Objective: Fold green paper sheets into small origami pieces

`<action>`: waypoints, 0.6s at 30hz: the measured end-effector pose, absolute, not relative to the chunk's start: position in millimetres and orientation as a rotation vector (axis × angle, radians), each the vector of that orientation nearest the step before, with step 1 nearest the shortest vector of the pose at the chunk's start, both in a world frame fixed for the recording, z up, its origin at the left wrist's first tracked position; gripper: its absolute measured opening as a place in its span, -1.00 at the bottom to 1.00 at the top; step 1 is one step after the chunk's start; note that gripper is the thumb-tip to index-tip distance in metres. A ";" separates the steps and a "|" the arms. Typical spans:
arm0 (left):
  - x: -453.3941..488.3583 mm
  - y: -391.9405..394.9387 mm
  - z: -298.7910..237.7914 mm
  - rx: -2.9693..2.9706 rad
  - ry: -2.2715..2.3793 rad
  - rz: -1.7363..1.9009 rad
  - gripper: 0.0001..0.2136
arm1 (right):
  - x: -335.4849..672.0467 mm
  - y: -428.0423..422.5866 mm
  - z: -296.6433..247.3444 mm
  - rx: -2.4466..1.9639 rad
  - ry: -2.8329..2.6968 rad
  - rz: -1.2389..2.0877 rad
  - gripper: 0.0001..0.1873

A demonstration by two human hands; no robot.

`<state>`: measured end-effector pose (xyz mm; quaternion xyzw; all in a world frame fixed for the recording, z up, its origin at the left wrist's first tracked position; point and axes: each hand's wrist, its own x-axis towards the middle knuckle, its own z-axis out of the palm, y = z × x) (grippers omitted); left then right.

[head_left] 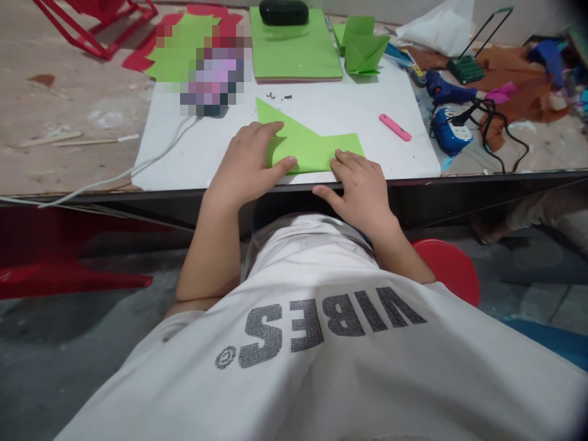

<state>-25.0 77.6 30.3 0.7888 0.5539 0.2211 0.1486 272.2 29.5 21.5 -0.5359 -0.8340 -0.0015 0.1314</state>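
A sheet of light green paper [312, 152], folded with a pointed corner at its upper left, lies on the white board near the table's front edge. My left hand [252, 160] rests on the paper's left part, its thumb spread from the fingers. On the right end, the fingertips of my right hand [361, 182] press down, while its thumb hangs apart over the edge. Both hands are open, and neither grips the sheet. The paper's left side is partly hidden under my left hand.
Behind lie a green paper stack [296, 58] with a black case [283, 12], and a folded green paper piece [365, 52]. A pink cutter [395, 127] sits to the right, beyond it a glue gun [448, 89] and a corded blue socket [451, 131]. A white cable [169, 150] crosses the left.
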 end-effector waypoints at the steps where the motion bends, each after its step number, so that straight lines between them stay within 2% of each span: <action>1: -25.8 76.9 31.6 2.275 1.599 0.633 -0.17 | 277.9 36.5 23.6 -1.556 -2.413 0.008 -0.19; 5: -27.2 75.3 34.8 2.276 1.608 0.627 -0.20 | 303.9 84.6 38.6 -1.527 -2.435 0.074 -0.26; 7: -26.9 75.2 34.8 2.267 1.604 0.621 -0.15 | 312.5 114.6 45.8 -1.486 -2.467 0.129 -0.18; 9: -25.9 74.8 34.8 2.248 1.615 0.621 -0.07 | 314.5 140.8 50.4 -1.417 -2.526 0.201 0.02; 10: -25.3 74.4 35.1 2.239 1.623 0.626 -0.04 | 313.1 150.9 51.4 -1.393 -2.534 0.283 0.02; 13: -23.8 72.5 38.1 2.223 1.632 0.620 0.01 | 302.7 168.5 48.7 -1.408 -2.528 0.351 -0.13; 16: -24.2 70.6 42.9 2.189 1.654 0.559 0.06 | 291.1 174.1 38.4 -1.450 -2.509 0.191 -0.30; 18: -25.8 69.7 44.6 2.143 1.686 0.546 0.09 | 286.0 176.7 29.9 -1.454 -2.508 0.109 -0.30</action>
